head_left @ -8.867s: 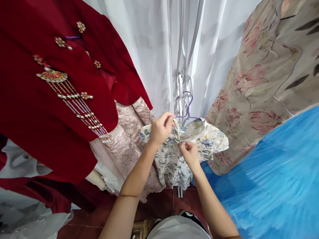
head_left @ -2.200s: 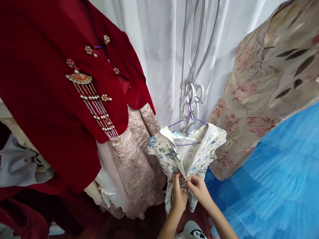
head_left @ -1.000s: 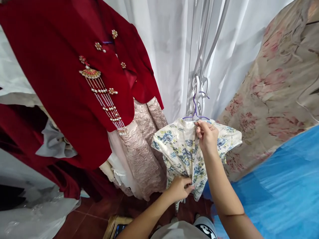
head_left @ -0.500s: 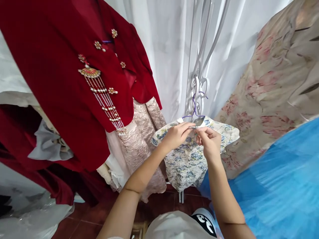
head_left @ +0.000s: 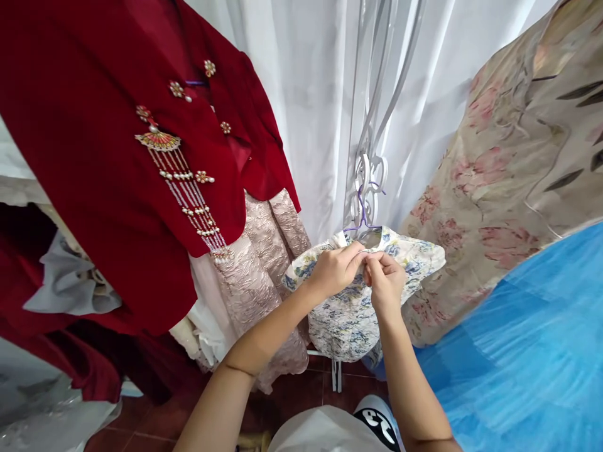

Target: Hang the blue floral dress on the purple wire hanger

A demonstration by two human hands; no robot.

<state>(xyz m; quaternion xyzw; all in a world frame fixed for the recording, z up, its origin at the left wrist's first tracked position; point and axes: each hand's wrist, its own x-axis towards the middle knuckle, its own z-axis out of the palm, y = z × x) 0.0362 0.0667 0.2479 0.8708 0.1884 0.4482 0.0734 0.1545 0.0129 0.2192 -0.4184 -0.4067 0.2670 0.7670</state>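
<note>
A white blouse [head_left: 346, 323] with a blue and yellow flower print hangs on a purple hanger [head_left: 362, 216] in front of me. My left hand [head_left: 335, 270] pinches the front edge of its neckline. Close against those fingertips, my right hand [head_left: 386, 279] has thumb and forefinger pressed together at the same edge, its other fingers curled in. The fingers cover the spot they pinch, so any small fastener there is hidden. The hanger's hook meets a white scrolled metal stand [head_left: 365, 166].
Left hangs a dark red jacket [head_left: 117, 157] with a beaded fan pendant [head_left: 160, 141], over a shiny pale pink garment [head_left: 264, 232]. At right are a beige dress with pink flowers [head_left: 499, 169] and blue tulle [head_left: 527, 351]. A white curtain [head_left: 311, 94] hangs behind; red tiles [head_left: 311, 395] lie below.
The view has shifted slightly. My hands remain at the neckline, with the right fingertips now closer to the left ones; the thin edge that showed between them is mostly covered.
</note>
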